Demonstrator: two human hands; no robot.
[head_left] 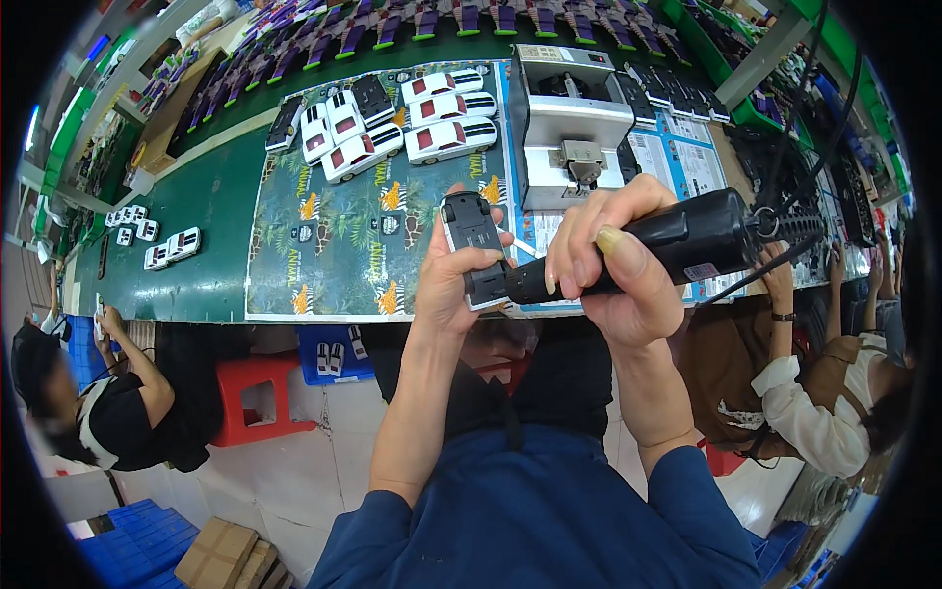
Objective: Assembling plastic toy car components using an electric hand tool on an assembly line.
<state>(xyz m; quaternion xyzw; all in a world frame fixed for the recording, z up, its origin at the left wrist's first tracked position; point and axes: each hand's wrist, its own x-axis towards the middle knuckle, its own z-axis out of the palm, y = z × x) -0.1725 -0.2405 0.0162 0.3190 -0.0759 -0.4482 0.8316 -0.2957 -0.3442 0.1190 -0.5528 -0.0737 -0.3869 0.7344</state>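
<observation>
Co-worker (123, 402) at far left, dark top, seated by a red stool (232, 422). White toy cars with dark markings (172, 248) stand on the green tabletop (216, 290), well apart from the main cluster. Next, a patterned mat (339, 245); toward its far edge more white cars (451, 139), grouped closely, a few lying dark base (371, 100) upward.

Left hand (444, 285) is closed round one toy car (473, 224), over the mat's right side near the table's front edge. Car is upside down, dark base showing; thumb lies across the base, fingers wrap the far side. Looks like rigid plastic, probably light; the glossy body may slip under sideways push. Best hold, I judge: thumb flat on the base, fingers along the sides, clear of the wheels and the near end.

Right hand (628, 270) is wrapped firmly about a black power driver (702, 236), thumb along its top. Its nose reaches the car's near end; exact contact cannot be told. Driver looks the heavier item, stiff, likely steadiest gripped round the barrel.

Beyond the hands, a silver bench machine (579, 128). Right of the driver, a dark cord (763, 222); farther right, another worker, pale sleeve (819, 422).
</observation>
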